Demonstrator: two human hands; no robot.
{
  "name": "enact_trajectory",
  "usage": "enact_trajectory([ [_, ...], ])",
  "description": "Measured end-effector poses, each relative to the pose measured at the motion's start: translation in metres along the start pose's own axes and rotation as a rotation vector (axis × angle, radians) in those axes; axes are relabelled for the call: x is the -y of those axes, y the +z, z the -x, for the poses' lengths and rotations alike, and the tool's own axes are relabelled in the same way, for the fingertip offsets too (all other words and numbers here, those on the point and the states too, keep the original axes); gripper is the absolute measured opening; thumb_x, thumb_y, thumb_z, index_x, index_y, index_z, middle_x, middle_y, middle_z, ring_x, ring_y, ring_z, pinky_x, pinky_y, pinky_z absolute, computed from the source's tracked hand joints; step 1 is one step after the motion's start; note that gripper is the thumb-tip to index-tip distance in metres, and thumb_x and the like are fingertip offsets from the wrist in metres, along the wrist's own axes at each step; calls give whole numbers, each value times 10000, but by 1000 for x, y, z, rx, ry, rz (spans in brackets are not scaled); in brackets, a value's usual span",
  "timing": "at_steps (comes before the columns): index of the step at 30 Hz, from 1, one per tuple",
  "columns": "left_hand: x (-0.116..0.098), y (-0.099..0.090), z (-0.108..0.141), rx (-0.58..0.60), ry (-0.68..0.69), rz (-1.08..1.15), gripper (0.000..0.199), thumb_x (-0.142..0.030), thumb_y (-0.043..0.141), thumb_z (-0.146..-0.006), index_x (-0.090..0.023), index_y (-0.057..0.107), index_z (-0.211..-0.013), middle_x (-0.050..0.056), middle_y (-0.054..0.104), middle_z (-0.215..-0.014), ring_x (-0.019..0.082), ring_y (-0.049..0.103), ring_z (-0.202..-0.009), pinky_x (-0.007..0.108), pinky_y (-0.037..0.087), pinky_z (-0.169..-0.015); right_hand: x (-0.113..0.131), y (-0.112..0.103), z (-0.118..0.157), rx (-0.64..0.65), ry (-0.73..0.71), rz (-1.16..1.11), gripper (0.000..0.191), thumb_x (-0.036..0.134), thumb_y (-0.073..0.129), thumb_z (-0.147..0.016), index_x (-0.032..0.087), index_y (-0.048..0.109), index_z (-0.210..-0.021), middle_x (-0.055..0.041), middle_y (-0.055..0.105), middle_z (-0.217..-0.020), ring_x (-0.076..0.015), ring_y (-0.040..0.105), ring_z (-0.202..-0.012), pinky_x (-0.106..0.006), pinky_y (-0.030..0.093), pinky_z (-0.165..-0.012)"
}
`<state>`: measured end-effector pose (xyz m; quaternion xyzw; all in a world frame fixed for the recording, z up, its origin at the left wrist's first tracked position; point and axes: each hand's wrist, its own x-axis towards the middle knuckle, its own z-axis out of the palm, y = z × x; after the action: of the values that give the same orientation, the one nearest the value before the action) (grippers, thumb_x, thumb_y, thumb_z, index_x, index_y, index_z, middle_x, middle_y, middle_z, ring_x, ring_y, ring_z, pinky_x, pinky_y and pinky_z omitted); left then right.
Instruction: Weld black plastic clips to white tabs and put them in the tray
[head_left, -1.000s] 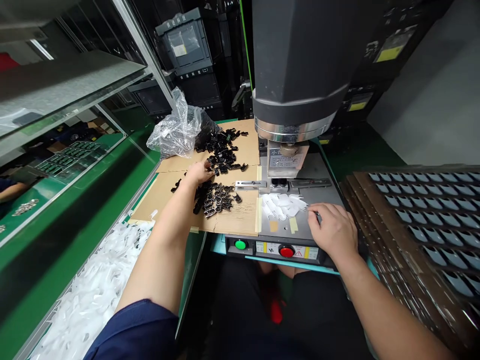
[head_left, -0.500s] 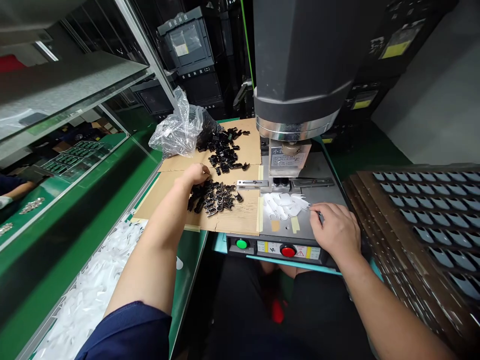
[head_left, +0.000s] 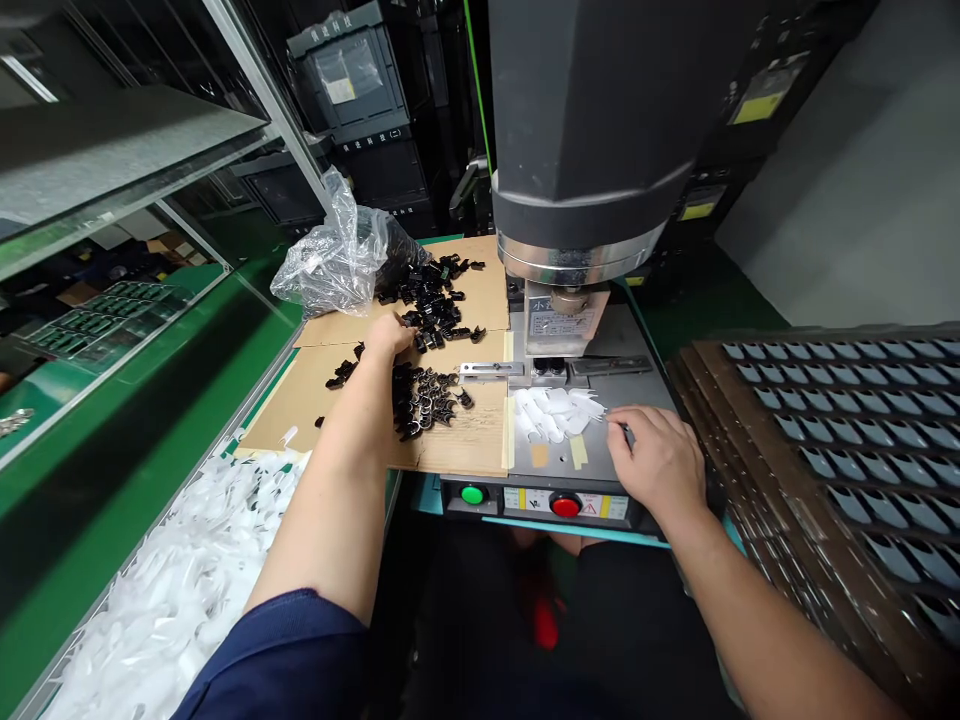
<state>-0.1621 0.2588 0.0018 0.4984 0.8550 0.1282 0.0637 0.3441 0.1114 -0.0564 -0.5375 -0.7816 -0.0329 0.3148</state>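
The left hand (head_left: 391, 334) is at the left edge of the far pile of black bits (head_left: 441, 313), fingers bent; I can't tell if it grips one. It is nearer the pile than the right hand (head_left: 658, 455), which curls just right of the white pieces (head_left: 556, 412), its grip hidden. Single bits are too small to show which way they point. Cardboard (head_left: 486, 440) lies under them, left of the big machine (head_left: 589, 130).
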Motion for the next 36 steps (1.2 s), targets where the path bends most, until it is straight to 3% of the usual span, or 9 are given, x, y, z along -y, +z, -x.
enact_trajectory([
  [4,8,-9,5,36,-7,-91,541,-483,876,-772,-251,726,-1238,163,794,-1210,398,715,-1196,488,550,-993,-1,1,0,-7,6,-12,143,242,592,-962,254,729,-1003,-74,787,-1134,-301,658,-1066,-431,431,-896],
  [7,16,-23,15,56,73,-251,551,-456,877,-756,-270,741,-1256,160,790,-1217,409,704,-1211,520,502,-1070,-1,2,0,-13,2,-16,137,253,592,-969,255,726,-999,-77,784,-1131,-304,655,-1066,-433,427,-896],
  [12,18,-40,33,117,192,-374,348,-382,794,-794,-288,807,-1129,133,794,-1230,414,696,-1205,520,512,-1067,-1,3,1,-16,1,-17,152,265,573,-987,251,724,-1002,-81,784,-1131,-302,654,-1069,-433,426,-896],
  [14,15,-41,39,89,229,-330,373,-367,763,-818,-280,799,-1179,120,794,-1227,394,701,-1186,494,529,-1057,-1,3,1,-17,0,-17,151,260,577,-983,249,726,-1002,-84,786,-1129,-305,656,-1068,-435,429,-894],
  [17,8,-35,44,58,408,-228,464,-353,733,-851,-287,753,-1310,77,771,-1297,340,674,-1234,421,527,-1093,-1,2,1,-24,-3,-10,144,259,581,-986,251,724,-993,-82,787,-1123,-304,659,-1057,-435,430,-885],
  [20,2,-24,47,71,513,-249,429,-313,698,-865,-305,760,-1289,53,752,-1327,320,633,-1292,403,511,-1128,-1,1,0,-26,-10,-2,148,267,573,-1005,250,718,-985,-76,788,-1120,-298,660,-1054,-429,425,-882],
  [24,-1,-20,49,81,506,-306,356,-372,690,-887,-287,777,-1221,77,757,-1305,334,644,-1274,411,522,-1097,0,0,0,-17,-11,6,157,268,566,-1021,246,718,-991,-66,789,-1122,-288,656,-1065,-423,424,-894],
  [33,11,-39,50,160,476,-431,298,-453,621,-945,-265,808,-1081,101,810,-1131,319,720,-1111,387,538,-1001,-1,2,0,-28,-6,-16,137,253,591,-995,241,727,-984,-76,789,-1114,-293,658,-1045,-423,418,-879],
  [36,10,-38,49,103,488,-382,342,-455,614,-965,-260,795,-1180,106,791,-1211,322,702,-1154,400,532,-1037,-2,3,0,-29,-6,-18,126,244,605,-983,240,730,-984,-74,789,-1111,-291,656,-1039,-425,422,-880],
])
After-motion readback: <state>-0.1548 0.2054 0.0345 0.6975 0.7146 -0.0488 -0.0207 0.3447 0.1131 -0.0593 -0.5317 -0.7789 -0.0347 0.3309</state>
